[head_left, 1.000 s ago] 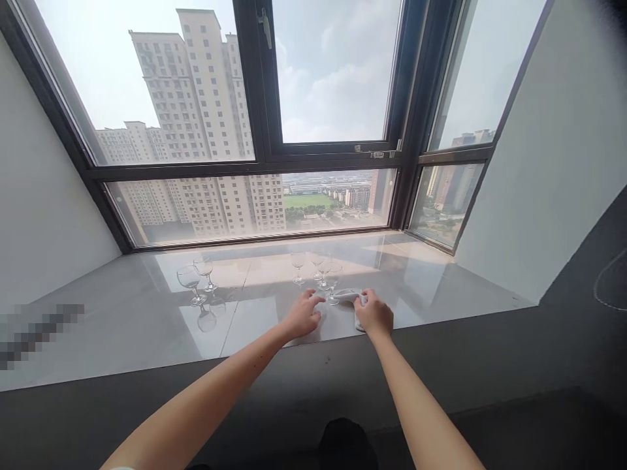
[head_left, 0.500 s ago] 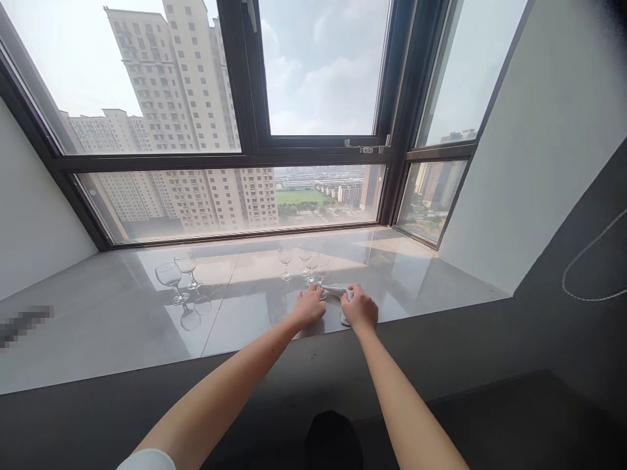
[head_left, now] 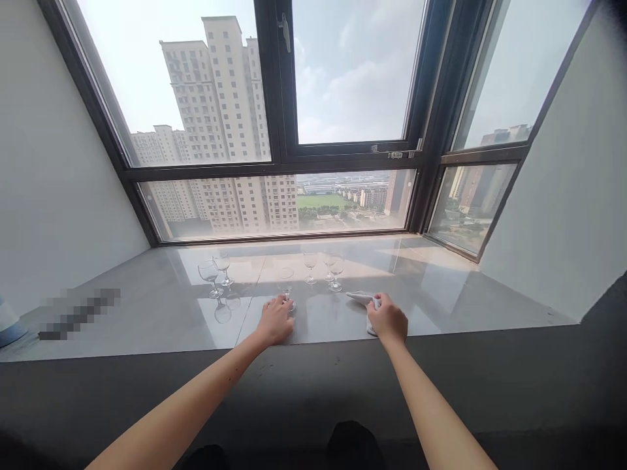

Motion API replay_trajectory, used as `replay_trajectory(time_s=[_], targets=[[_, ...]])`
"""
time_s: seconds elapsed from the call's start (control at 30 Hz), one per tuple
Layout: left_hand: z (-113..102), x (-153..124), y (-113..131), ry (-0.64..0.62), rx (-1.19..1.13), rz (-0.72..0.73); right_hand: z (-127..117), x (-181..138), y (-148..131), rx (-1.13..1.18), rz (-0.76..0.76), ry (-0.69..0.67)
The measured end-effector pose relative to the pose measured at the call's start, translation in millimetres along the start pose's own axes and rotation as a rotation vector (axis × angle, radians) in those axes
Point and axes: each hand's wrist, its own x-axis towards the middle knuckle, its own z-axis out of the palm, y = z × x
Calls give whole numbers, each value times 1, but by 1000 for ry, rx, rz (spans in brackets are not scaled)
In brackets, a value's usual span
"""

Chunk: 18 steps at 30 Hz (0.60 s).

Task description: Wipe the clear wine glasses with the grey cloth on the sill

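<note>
Glass first: a small clear stemmed one, upright on the pale grey sill. Our left hand has its fingertips closed about the foot, knuckles up, and the bowl stands free above the fingers at the hand's 12 o'clock. Our right hand lies well apart from the left, at its 3 o'clock, curled palm-down over a white cloth. The cloth is bunched under the fingers, and a loose end pokes out toward 11 o'clock, flat on the sill. Both forearms are bare and reach forward over a dark ledge that fronts the sill.

Farther out, at 1 o'clock from the held glass, we see a cluster of glasses, upright and close together, nearer the window than either hand. We count at least two and cannot tell whether a third stands behind them. At 10 o'clock from the left hand a pair of glasses stands side by side, mirrored in the polished surface. At the far 9 o'clock edge of the view a blue object shows only in part. Beyond the sill, at 12 o'clock, rises a dark-framed window with a handle high up and pale tower blocks outside.
</note>
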Motion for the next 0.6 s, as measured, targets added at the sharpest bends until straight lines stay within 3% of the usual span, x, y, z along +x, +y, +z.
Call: replay_trajectory(time_s=[0.3,0.43,0.6], targets=[[-23,-50,-132,80,207,-274,0,0,0,-25,9,-17],[-33,-59,-166,40,220,-376,-1,-1,-1,-16,16,-22],[-37,-57,-185,31,215,-487,-2,-1,-1,-16,24,-40]])
